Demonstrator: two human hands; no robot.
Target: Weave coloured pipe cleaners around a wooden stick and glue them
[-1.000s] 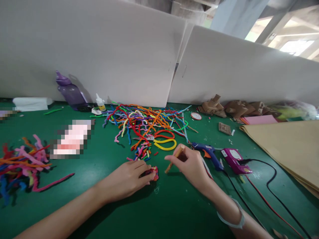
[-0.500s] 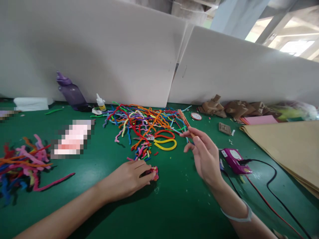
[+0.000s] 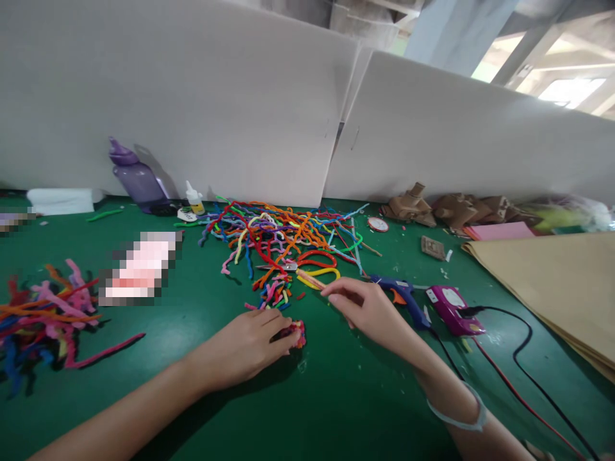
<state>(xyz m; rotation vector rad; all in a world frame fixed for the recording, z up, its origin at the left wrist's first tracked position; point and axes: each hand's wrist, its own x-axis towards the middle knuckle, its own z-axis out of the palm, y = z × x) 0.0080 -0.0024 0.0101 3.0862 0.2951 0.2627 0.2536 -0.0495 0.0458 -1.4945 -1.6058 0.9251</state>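
Note:
My left hand (image 3: 257, 342) rests low over the table, its fingers closed on a small multicoloured piece of fuzzy pipe-cleaner bits (image 3: 298, 334). Most of that piece is hidden under the fingers. My right hand (image 3: 368, 307) pinches a thin pinkish-brown stick (image 3: 311, 280), which points left across the scissors. Those scissors (image 3: 331, 257) lie with one orange and one yellow handle loop, their blades pointing left. Just above my left hand is a small heap of short cut pipe-cleaner pieces (image 3: 276, 293). Behind them spreads a tangle of long, wavy pipe cleaners (image 3: 269, 224).
A blue glue gun (image 3: 406, 298) lies right of my right hand, beside a purple power box (image 3: 454, 310) with cables. More pipe cleaners (image 3: 72, 294) lie at left. A purple bottle (image 3: 139, 182) and small glue bottle (image 3: 195, 198) stand near the white partition (image 3: 216, 109). Brown paper (image 3: 552, 282) covers the right.
My right hand has moved down and left with the stick, which has swung from pointing up to pointing left. The glue gun has come into sight. My left hand stays in place.

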